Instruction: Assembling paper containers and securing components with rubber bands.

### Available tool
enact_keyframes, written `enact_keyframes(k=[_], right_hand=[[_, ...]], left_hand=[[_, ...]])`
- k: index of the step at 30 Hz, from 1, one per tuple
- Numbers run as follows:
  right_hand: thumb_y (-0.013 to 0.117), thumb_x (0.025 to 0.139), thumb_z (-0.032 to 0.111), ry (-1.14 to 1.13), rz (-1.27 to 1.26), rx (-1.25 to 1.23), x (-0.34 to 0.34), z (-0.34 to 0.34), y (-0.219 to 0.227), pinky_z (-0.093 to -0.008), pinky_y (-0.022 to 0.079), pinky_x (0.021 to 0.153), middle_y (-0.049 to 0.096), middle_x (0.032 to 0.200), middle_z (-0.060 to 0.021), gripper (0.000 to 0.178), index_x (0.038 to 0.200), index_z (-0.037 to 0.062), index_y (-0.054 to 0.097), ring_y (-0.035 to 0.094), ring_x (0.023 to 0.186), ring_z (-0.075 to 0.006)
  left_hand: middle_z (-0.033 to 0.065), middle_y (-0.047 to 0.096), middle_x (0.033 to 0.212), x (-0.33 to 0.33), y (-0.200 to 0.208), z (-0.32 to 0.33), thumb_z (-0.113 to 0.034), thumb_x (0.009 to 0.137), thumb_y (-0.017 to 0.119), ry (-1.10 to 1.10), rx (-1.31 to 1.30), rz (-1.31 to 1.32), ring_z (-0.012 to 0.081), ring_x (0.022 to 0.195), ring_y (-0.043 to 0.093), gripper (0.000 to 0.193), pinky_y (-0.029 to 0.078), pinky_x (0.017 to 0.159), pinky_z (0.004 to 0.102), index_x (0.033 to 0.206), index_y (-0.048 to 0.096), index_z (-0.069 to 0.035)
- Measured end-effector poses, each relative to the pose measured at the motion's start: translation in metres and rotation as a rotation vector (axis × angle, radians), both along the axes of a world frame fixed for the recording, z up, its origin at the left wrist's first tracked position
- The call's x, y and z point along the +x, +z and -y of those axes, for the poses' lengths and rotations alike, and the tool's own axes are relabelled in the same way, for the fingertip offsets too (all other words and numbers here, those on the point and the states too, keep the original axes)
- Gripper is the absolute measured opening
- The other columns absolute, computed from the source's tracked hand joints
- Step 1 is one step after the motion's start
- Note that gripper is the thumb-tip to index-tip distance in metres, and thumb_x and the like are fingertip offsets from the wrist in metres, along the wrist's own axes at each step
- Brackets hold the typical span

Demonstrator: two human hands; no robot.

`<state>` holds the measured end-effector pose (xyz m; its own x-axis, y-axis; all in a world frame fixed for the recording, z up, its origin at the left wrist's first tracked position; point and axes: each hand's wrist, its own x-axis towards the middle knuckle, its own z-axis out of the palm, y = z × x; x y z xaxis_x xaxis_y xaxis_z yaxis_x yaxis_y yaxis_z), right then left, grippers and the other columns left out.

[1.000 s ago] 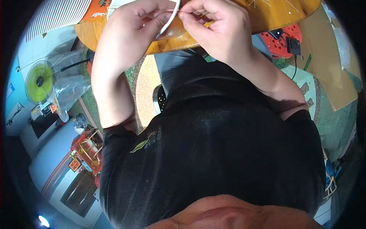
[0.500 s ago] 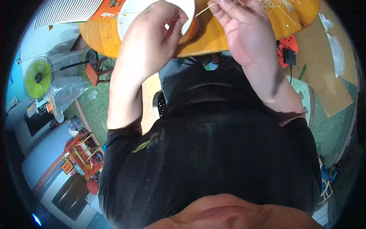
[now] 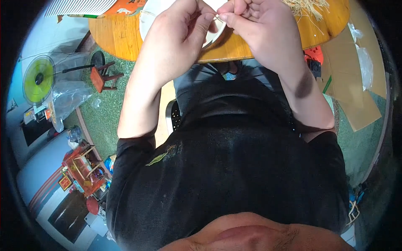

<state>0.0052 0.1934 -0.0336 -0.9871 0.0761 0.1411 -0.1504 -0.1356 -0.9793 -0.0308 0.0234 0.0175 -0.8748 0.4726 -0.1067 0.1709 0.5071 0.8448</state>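
Note:
Above the near edge of the wooden table (image 3: 117,39), my two hands meet fingertip to fingertip. My left hand (image 3: 173,44) is closed in a pinch between thumb and fingers, over a white round plate or bowl (image 3: 147,21). My right hand (image 3: 272,35) pinches too, its thumb and index finger close against the left fingertips. A thin pale strand (image 3: 217,17) shows as a short bit between them; most of it is hidden by the fingers. To the right of my right hand lies a loose bundle of similar pale strands (image 3: 310,9).
A white ribbed rack-like item (image 3: 77,7) and an orange printed sheet (image 3: 123,8) lie at the table's far left. On the floor stand a green-bladed fan (image 3: 38,79) and a small red stool (image 3: 100,77) to the left, flattened cardboard (image 3: 341,62) to the right.
My right hand has moved left and my left hand slightly right, so the fingertips now meet. The strand, stretched out from my right fingers before, is now mostly hidden.

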Motion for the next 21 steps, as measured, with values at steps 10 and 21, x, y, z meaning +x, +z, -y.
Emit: enact_keyframes(k=[10,21], right_hand=[[0.068,0.09,-0.008,-0.033,0.051,0.391,0.005,-0.002,0.015,-0.0263,0.053,0.069,0.063,0.081,-0.005,0.019,0.087,0.0014,0.052,0.064,0.079,-0.0101],[0.064,0.09,-0.012,-0.053,0.074,0.05,0.002,-0.008,-0.002,-0.0258,0.051,0.068,0.053,0.08,-0.0038,0.031,0.086,0.007,0.04,0.06,0.078,-0.0105]], left_hand=[[0.0084,0.061,0.079,0.008,-0.001,-0.005,0.0,0.097,0.062,-0.043,-0.13,-0.288,0.0126,0.07,0.056,0.006,0.047,0.064,0.0268,0.101,0.058,0.001],[0.0123,0.057,0.086,-0.005,-0.016,-0.002,0.008,0.083,0.074,-0.288,-0.116,-0.747,0.026,0.075,0.058,0.024,0.047,0.064,0.0336,0.103,0.064,0.001]])
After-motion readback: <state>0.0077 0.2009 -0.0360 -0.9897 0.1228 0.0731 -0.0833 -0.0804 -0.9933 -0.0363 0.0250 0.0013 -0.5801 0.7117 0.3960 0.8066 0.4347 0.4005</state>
